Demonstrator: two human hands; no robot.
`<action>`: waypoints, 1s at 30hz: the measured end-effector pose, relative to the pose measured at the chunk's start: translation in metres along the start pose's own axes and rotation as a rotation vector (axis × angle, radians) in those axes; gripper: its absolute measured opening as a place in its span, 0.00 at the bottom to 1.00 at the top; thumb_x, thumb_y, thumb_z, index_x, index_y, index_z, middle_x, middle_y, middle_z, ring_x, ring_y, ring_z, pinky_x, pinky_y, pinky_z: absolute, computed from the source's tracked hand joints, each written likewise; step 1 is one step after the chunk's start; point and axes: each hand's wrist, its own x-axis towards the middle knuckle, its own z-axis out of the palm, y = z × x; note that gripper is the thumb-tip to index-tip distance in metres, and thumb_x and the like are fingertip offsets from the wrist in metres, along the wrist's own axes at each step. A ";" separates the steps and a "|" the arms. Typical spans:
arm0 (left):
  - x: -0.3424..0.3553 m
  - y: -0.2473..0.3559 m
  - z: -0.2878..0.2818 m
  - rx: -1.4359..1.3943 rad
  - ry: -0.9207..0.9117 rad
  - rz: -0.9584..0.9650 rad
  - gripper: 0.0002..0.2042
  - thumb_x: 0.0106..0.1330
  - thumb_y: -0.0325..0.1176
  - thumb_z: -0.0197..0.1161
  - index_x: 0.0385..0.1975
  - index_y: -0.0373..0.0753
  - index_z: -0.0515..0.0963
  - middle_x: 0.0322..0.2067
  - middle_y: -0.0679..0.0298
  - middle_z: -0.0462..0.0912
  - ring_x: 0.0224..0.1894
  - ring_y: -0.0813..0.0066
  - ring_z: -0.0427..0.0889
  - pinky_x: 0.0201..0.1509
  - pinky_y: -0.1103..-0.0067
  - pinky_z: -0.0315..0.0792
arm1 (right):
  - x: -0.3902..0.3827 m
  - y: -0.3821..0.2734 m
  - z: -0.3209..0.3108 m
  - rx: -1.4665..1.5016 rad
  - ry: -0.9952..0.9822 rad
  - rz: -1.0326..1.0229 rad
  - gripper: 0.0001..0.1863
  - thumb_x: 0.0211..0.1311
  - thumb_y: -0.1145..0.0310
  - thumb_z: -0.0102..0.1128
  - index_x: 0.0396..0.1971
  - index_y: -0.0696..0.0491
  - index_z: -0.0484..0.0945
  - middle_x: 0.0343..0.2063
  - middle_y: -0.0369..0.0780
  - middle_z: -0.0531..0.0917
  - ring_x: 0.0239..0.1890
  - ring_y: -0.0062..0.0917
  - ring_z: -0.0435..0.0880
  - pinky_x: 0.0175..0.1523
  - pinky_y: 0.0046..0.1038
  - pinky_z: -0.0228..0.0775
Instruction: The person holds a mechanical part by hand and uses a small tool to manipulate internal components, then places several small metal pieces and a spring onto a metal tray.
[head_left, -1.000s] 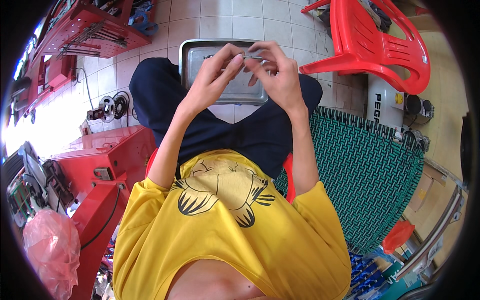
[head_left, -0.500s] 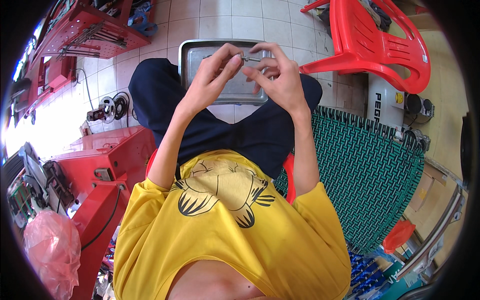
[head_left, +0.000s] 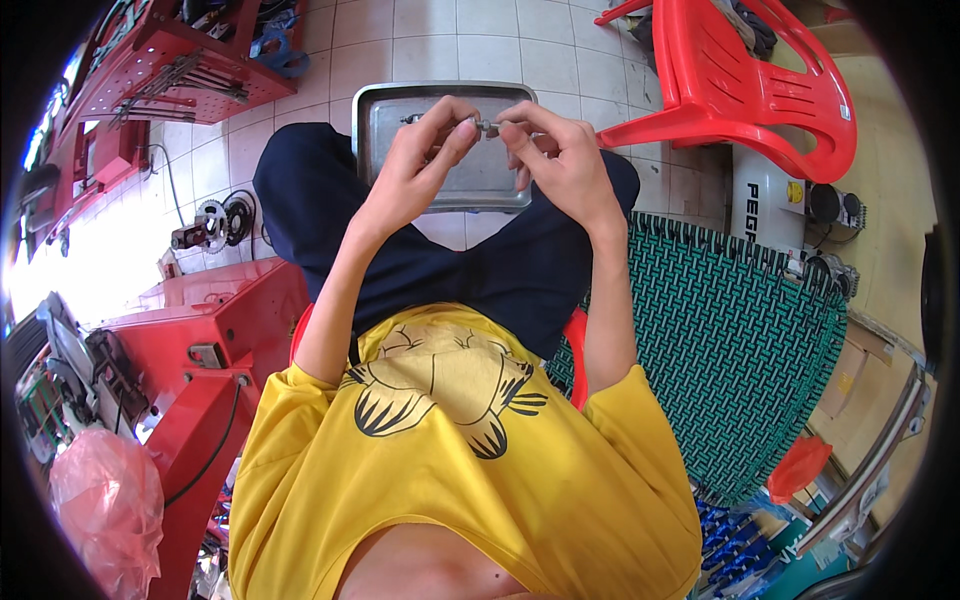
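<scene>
Above the metal tray (head_left: 440,195), a thin metal rod with a wider middle part (head_left: 487,127) runs sideways between my hands. My left hand (head_left: 412,168) pinches its left part between thumb and fingers. The thumb and index finger of my right hand (head_left: 568,165) close on its right end, while the other fingers curl below. My fingertips hide much of the rod. A short dark metal piece (head_left: 410,119) shows just left of my left fingers; I cannot tell whether it belongs to the rod or lies in the tray.
A red plastic chair (head_left: 740,90) stands at the far right, near a green woven seat (head_left: 730,350). To the left are a red metal cabinet (head_left: 240,310), a chainring with crank (head_left: 213,222) on the tiled floor, and a red tool rack (head_left: 190,75).
My right fingers have come in from spread apart and now pinch the rod's right end, which showed bare before. My hands sit slightly lower.
</scene>
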 end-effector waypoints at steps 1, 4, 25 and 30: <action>0.000 0.000 0.000 -0.011 0.002 -0.003 0.11 0.82 0.38 0.51 0.47 0.35 0.72 0.32 0.73 0.68 0.33 0.88 0.62 0.37 0.87 0.60 | 0.000 0.000 -0.001 -0.020 -0.005 0.000 0.13 0.72 0.61 0.64 0.44 0.55 0.80 0.23 0.38 0.84 0.19 0.20 0.84 0.25 0.23 0.73; 0.001 -0.002 -0.002 -0.005 0.007 0.013 0.11 0.83 0.38 0.50 0.48 0.35 0.72 0.34 0.72 0.70 0.35 0.88 0.64 0.39 0.87 0.63 | -0.001 0.004 0.002 0.013 0.000 -0.056 0.12 0.74 0.61 0.61 0.41 0.56 0.81 0.22 0.38 0.84 0.19 0.20 0.83 0.26 0.23 0.74; 0.007 0.013 0.005 0.470 0.273 0.371 0.09 0.66 0.28 0.70 0.42 0.37 0.80 0.40 0.64 0.83 0.35 0.75 0.80 0.30 0.81 0.72 | -0.003 0.011 0.023 -0.079 0.235 -0.149 0.08 0.71 0.64 0.63 0.36 0.53 0.84 0.19 0.37 0.83 0.21 0.20 0.82 0.25 0.24 0.62; 0.006 0.016 0.001 0.478 0.248 0.335 0.09 0.64 0.27 0.72 0.42 0.38 0.80 0.39 0.65 0.83 0.31 0.75 0.80 0.28 0.80 0.71 | -0.004 0.007 0.026 -0.034 0.240 -0.116 0.08 0.71 0.65 0.63 0.36 0.53 0.84 0.19 0.35 0.83 0.20 0.17 0.81 0.25 0.22 0.61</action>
